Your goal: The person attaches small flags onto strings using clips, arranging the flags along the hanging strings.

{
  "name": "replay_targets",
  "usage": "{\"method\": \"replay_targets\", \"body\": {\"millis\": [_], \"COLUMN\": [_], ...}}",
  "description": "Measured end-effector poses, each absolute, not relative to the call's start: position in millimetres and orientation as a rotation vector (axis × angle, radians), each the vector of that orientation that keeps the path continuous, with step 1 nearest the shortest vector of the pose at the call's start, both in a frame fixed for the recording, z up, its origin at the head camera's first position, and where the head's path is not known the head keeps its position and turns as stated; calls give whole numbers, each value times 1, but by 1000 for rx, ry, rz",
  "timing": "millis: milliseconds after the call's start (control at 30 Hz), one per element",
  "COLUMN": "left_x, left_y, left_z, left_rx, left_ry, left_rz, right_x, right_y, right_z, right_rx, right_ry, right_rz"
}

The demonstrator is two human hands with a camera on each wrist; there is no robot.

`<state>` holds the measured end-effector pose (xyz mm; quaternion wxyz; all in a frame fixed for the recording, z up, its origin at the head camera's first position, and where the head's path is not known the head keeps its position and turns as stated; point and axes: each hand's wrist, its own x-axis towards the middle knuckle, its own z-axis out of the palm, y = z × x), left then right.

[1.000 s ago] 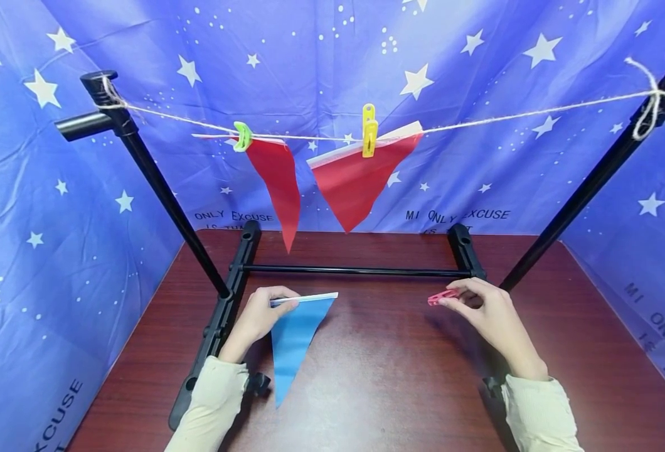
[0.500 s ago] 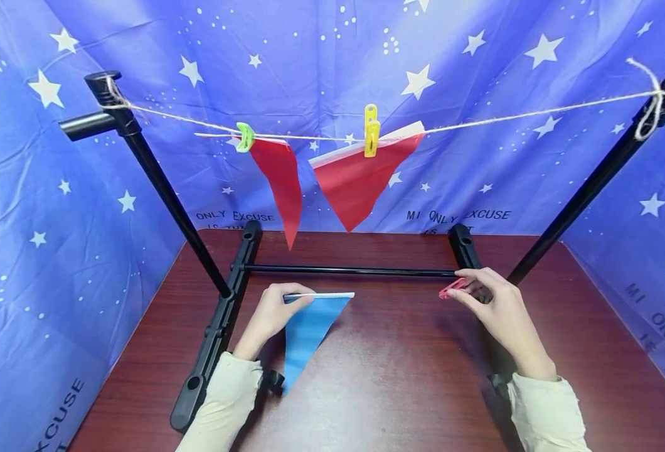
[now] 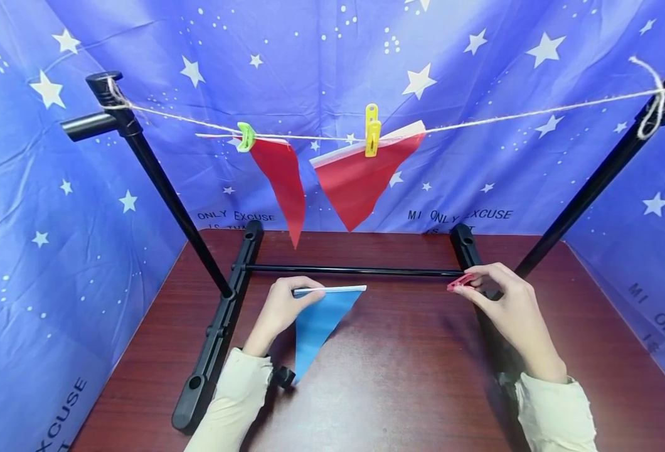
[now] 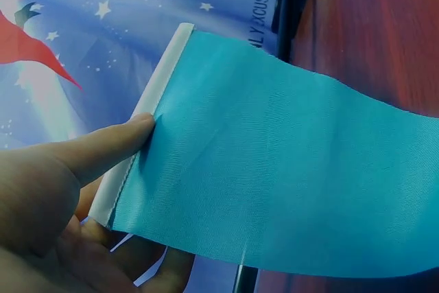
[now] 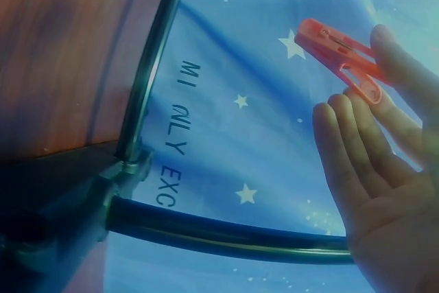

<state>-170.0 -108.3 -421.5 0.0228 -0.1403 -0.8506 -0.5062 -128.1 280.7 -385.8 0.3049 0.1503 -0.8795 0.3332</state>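
My left hand [image 3: 284,307] pinches the white top band of a blue triangular pennant [image 3: 321,317] between thumb and fingers; the pennant hangs point down over the table. In the left wrist view the thumb lies on the band of the pennant [image 4: 274,149]. On the right, my right hand [image 3: 510,307] holds a red clothespin [image 3: 460,282] by its handle end. The right wrist view shows the clothespin [image 5: 339,56] between thumb and forefinger, the other fingers extended. Above, a string [image 3: 496,117] carries two red pennants [image 3: 361,182], one under a green clothespin [image 3: 246,137], one under a yellow clothespin [image 3: 372,130].
A black frame stands on the brown table [image 3: 377,389], with a left post [image 3: 169,194], a right post [image 3: 586,182] and a low crossbar [image 3: 355,271]. The string is tied between the posts. A blue star-printed cloth [image 3: 321,63] surrounds the table.
My left hand has moved right and slightly up with the blue pennant. My right hand has shifted a little right and up, still holding the red clothespin.
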Motion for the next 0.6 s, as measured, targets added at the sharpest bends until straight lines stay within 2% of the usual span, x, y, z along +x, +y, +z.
{"method": "replay_targets", "body": {"millis": [600], "left_x": [-175], "left_y": [-88], "left_z": [-412], "left_rx": [-544], "left_ry": [-2487], "left_rz": [-1566], "right_x": [-122], "right_y": [280], "right_z": [-357], "right_rx": [375], "right_ry": [-2293], "right_rz": [858]}}
